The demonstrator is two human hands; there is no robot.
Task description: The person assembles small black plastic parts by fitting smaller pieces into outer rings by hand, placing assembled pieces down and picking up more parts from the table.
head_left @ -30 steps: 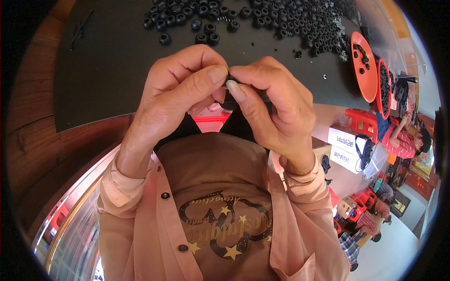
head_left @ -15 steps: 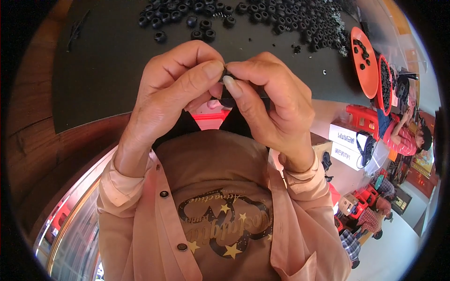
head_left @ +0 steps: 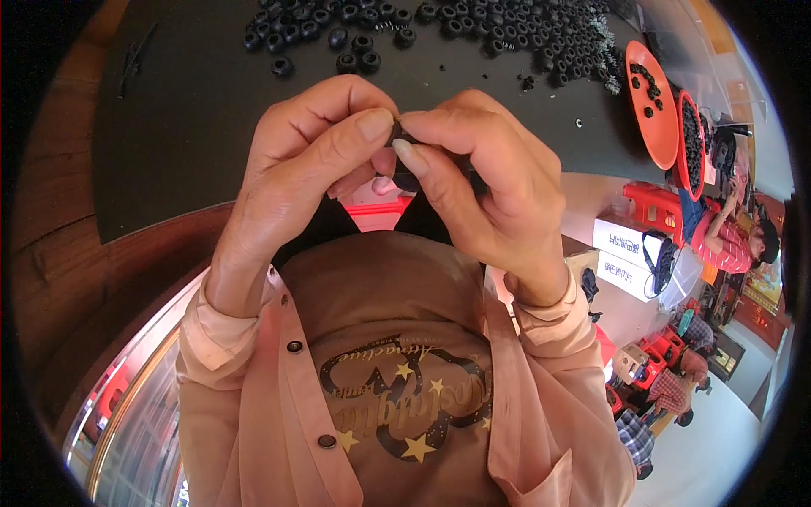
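My left hand (head_left: 308,152) and my right hand (head_left: 503,173) meet above the near edge of the black table mat (head_left: 182,144). Between their fingertips they pinch a small black part (head_left: 397,133), mostly covered by the thumbs and fingers, so its exact kind is hidden. Beyond my hands, a loose group of round black hollow pieces (head_left: 346,63) lies on the mat. Farther right spreads a dense heap of similar black ring-shaped pieces (head_left: 524,34), with a pile of small metal springs (head_left: 606,46) along its right side.
An orange oval tray (head_left: 663,152) with a few black pieces sits at the right, beside a red basin (head_left: 697,190) full of small black parts. A tiny white ring (head_left: 579,123) and black scraps (head_left: 526,82) dot the mat. Other people work farther right.
The view has shifted slightly, so the table things sit a little higher and farther left. Both hands keep their pinch on the black part, with the fingertips moved slightly left in the picture.
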